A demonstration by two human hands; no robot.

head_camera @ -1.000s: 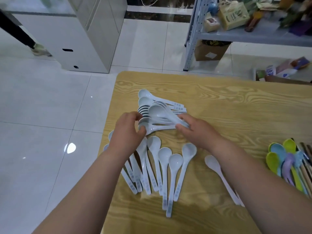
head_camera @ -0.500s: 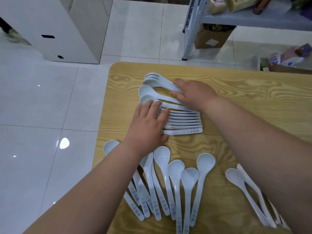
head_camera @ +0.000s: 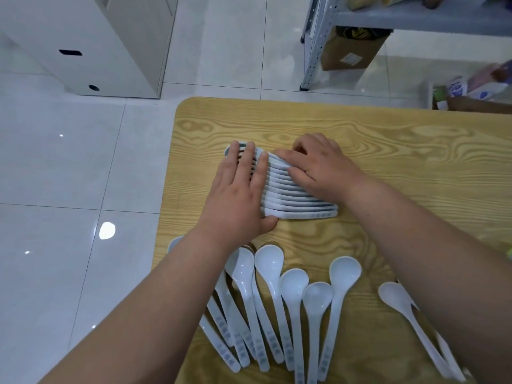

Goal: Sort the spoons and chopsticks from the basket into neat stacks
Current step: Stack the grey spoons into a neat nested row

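A nested row of several white spoons lies on its side on the wooden table, handles pointing right. My left hand lies flat with straight fingers over the bowl ends of the row. My right hand presses on the handles from above, fingers bent over the far end of the row. Several loose white spoons lie fanned out nearer to me, bowls up. Two more white spoons lie at the right, partly under my right forearm. No basket or chopsticks are in view.
The table's left edge drops to a white tiled floor. A white cabinet stands beyond at the left, a metal shelf rack with a cardboard box behind the table. A box of packets sits past the far right edge.
The scattered spoons in the far group have been pushed together into one tight nested row. My right hand came down onto the handles and my left hand slid forward flat over the bowls.
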